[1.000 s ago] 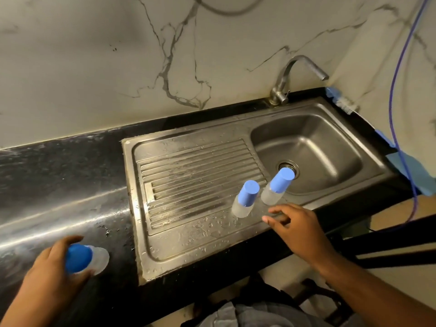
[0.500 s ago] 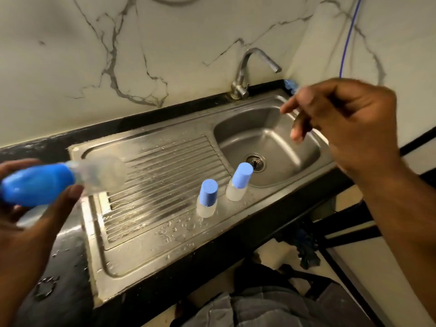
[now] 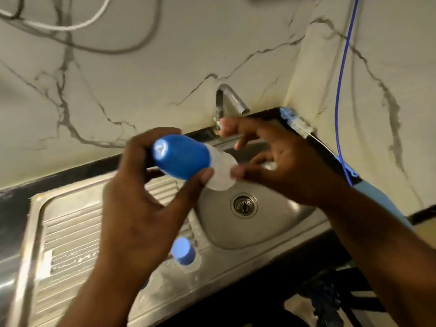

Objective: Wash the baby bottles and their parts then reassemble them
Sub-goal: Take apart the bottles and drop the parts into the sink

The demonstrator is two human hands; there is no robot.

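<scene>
The small baby bottle (image 3: 207,165), a clear plastic body under a tall rounded blue cap (image 3: 181,159), lies on its side in the air above the stainless steel sink (image 3: 259,234), over the seam between the basin and the ribbed drainboard (image 3: 70,232). Its cap points left and its round clear base points right.

The left hand (image 3: 141,204) grips the blue cap, with the thumb curled under it and the fingers wrapped over the top. The right hand (image 3: 290,171) is at the clear end with its fingers spread and loosely bent. Its thumb tip touches the rim of the base, the forefinger reaches up toward the tap, and the other fingers sit behind the bottle without clearly closing on it.

A second bottle with the same blue cap (image 3: 182,252) stands upright on the sink's front edge, just left of the basin, and is blurred. A further patch of blue shows beside it, mostly hidden by the left forearm, and what it is cannot be made out.

The round metal drain (image 3: 244,205) is in the bottom of the basin. The bent metal tap (image 3: 230,97) rises at the back of the sink. A blue and white object (image 3: 296,121), too blurred to name, lies on the black counter (image 3: 14,208) at the sink's back right corner. Behind the sink is a white marble wall with grey veins (image 3: 165,67). A thin blue cable (image 3: 342,90) hangs down this wall to the right of the sink, and a white cord (image 3: 59,26) loops high above the sink's left side.
</scene>
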